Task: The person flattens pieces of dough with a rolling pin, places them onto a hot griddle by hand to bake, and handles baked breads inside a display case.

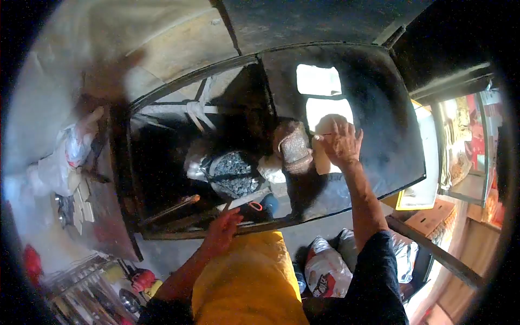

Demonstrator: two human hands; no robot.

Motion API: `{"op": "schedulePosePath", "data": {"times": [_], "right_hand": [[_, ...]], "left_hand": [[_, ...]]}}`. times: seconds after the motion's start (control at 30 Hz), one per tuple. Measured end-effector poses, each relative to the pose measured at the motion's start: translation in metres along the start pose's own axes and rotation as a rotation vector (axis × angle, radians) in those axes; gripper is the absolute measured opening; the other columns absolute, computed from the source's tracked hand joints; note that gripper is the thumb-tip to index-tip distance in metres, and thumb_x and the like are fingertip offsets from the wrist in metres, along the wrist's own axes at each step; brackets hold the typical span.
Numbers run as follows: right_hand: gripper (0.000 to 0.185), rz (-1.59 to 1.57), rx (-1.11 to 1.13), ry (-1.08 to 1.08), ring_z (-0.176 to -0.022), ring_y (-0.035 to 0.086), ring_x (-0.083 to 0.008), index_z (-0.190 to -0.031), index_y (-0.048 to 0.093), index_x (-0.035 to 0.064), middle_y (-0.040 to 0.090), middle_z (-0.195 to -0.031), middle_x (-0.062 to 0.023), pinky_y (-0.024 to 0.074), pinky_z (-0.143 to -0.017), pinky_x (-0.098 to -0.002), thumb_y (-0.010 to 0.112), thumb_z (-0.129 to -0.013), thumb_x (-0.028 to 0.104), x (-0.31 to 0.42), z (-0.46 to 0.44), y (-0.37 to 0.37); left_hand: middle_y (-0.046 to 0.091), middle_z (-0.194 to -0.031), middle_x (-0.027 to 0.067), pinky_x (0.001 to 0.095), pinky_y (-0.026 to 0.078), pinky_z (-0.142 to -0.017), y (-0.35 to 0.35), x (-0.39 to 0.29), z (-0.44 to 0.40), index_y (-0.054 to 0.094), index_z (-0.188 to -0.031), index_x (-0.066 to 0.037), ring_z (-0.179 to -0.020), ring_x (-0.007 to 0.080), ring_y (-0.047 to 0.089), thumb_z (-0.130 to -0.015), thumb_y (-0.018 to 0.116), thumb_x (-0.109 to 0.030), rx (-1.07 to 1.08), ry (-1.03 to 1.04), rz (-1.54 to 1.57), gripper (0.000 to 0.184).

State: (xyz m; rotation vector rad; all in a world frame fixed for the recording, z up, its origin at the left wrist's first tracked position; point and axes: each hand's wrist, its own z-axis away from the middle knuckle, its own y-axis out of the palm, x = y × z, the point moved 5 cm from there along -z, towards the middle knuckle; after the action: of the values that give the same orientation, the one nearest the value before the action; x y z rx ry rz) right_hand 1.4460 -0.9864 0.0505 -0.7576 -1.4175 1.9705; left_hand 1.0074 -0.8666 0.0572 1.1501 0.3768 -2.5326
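Note:
My right hand [342, 145] lies palm down with fingers spread over flat, pale rectangular pieces on a dark tabletop [379, 130]. Under its fingertips is a bright white piece [324, 111]; a shaded one [323, 160] shows below the palm. Farther back lies another white piece [318, 81]. A brown, speckled block [294, 145] sits just left of that hand; I cannot tell its material. My left hand [223, 227] is at the table's front edge, fingers loosely stretched, with nothing visible in them.
Left of the tabletop is a framed opening, with a round container of dark charcoal-like lumps [234, 170] inside. A crumpled pale bundle [272, 169] is beside it. Filled plastic bags [326, 271] stand below on the right. A glass-sided case [463, 141] is at the far right.

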Motion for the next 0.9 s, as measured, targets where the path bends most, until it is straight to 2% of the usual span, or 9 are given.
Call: {"op": "schedulePosePath", "data": {"times": [0.13, 0.27, 0.37, 0.47, 0.57, 0.77, 0.83, 0.87, 0.9], "right_hand": [[0.08, -0.043, 0.052, 0.027, -0.148, 0.034, -0.0339, -0.159, 0.038, 0.0184, 0.035, -0.163, -0.0166, 0.0183, -0.12, -0.0662, 0.041, -0.099, 0.071, 0.0, -0.015, -0.008], [0.074, -0.103, -0.322, -0.073, -0.146, 0.038, -0.0333, -0.158, 0.039, 0.0195, 0.035, -0.164, -0.0135, 0.0199, -0.119, -0.067, 0.039, -0.101, 0.067, 0.013, -0.05, -0.028], [0.072, -0.077, -0.094, -0.09, -0.149, 0.035, -0.0332, -0.158, 0.039, 0.0223, 0.036, -0.163, -0.0114, 0.0192, -0.12, -0.0683, 0.039, -0.101, 0.067, 0.014, -0.084, -0.02], [0.069, -0.093, -0.142, -0.083, -0.148, 0.037, -0.0345, -0.157, 0.041, 0.0196, 0.04, -0.161, -0.0124, 0.0236, -0.118, -0.0685, 0.044, -0.102, 0.062, 0.007, -0.096, -0.007], [0.067, -0.255, -0.452, -0.121, -0.145, 0.042, -0.0366, -0.157, 0.042, 0.0176, 0.042, -0.159, -0.0176, 0.0247, -0.117, -0.067, 0.044, -0.104, 0.058, 0.004, -0.03, -0.012], [0.062, -0.309, -0.242, 0.009, -0.141, 0.044, -0.0341, -0.154, 0.048, 0.0167, 0.047, -0.154, -0.0145, 0.0239, -0.12, -0.0553, 0.05, -0.103, 0.051, 0.007, 0.103, 0.043], [0.053, -0.255, -0.268, 0.018, -0.128, 0.057, -0.03, -0.148, 0.055, 0.0146, 0.056, -0.146, -0.014, 0.0402, -0.11, -0.048, 0.054, -0.101, 0.039, 0.001, 0.101, 0.046], [0.047, -0.629, -0.292, 0.103, -0.112, 0.065, -0.0332, -0.141, 0.059, 0.0086, 0.068, -0.128, -0.0154, 0.0498, -0.099, -0.045, 0.057, -0.1, 0.03, -0.009, 0.091, 0.052], [0.038, -0.594, -0.221, 0.128, -0.102, 0.068, -0.0368, -0.131, 0.063, 0.0019, 0.073, -0.113, -0.0141, 0.053, -0.094, -0.0455, 0.059, -0.1, 0.022, 0.025, 0.09, -0.015]], "left_hand": [[0.062, -0.135, 0.014, 0.0392, 0.048, -0.109, 0.002, 0.034, -0.002, 0.052, -0.145, -0.003, -0.125, 0.0245, 0.061, -0.108, 0.054, -0.012, 0.026, 0.045, 0.006, 0.038], [0.062, -0.135, 0.0128, 0.0398, 0.048, -0.11, -0.005, 0.042, 0.001, 0.053, -0.143, -0.003, -0.126, 0.0254, 0.061, -0.109, 0.053, -0.015, -0.01, 0.018, 0.087, 0.036], [0.065, -0.128, 0.0117, 0.0381, 0.05, -0.103, -0.008, 0.025, 0.012, 0.054, -0.143, -0.005, -0.119, 0.0222, 0.063, -0.109, 0.053, -0.019, -0.059, 0.041, -0.056, 0.037], [0.069, -0.121, 0.0109, 0.0356, 0.051, -0.095, -0.01, 0.044, 0.017, 0.055, -0.144, -0.008, -0.11, 0.019, 0.066, -0.109, 0.054, -0.021, -0.081, 0.091, 0.064, 0.038], [0.069, -0.121, 0.0103, 0.0348, 0.051, -0.094, -0.019, 0.041, 0.03, 0.053, -0.145, -0.008, -0.11, 0.0188, 0.066, -0.109, 0.053, -0.019, -0.063, 0.101, 0.113, 0.038], [0.057, -0.142, 0.0121, 0.0426, 0.048, -0.109, -0.067, 0.073, 0.058, 0.05, -0.147, -0.007, -0.128, 0.0252, 0.059, -0.108, 0.057, -0.025, -0.077, 0.061, 0.227, 0.044], [0.057, -0.142, 0.0126, 0.0435, 0.048, -0.109, -0.097, 0.082, 0.069, 0.049, -0.148, -0.008, -0.128, 0.0255, 0.059, -0.108, 0.057, -0.024, -0.165, 0.082, 0.263, 0.044], [0.063, -0.133, 0.0122, 0.0385, 0.052, -0.102, -0.118, 0.078, 0.073, 0.051, -0.146, -0.006, -0.12, 0.022, 0.063, -0.108, 0.056, -0.02, -0.231, 0.125, 0.17, 0.041], [0.07, -0.123, 0.0118, 0.0336, 0.055, -0.094, -0.14, 0.08, 0.086, 0.053, -0.143, -0.005, -0.113, 0.0184, 0.068, -0.108, 0.055, -0.017, -0.3, 0.143, 0.081, 0.037]]}}
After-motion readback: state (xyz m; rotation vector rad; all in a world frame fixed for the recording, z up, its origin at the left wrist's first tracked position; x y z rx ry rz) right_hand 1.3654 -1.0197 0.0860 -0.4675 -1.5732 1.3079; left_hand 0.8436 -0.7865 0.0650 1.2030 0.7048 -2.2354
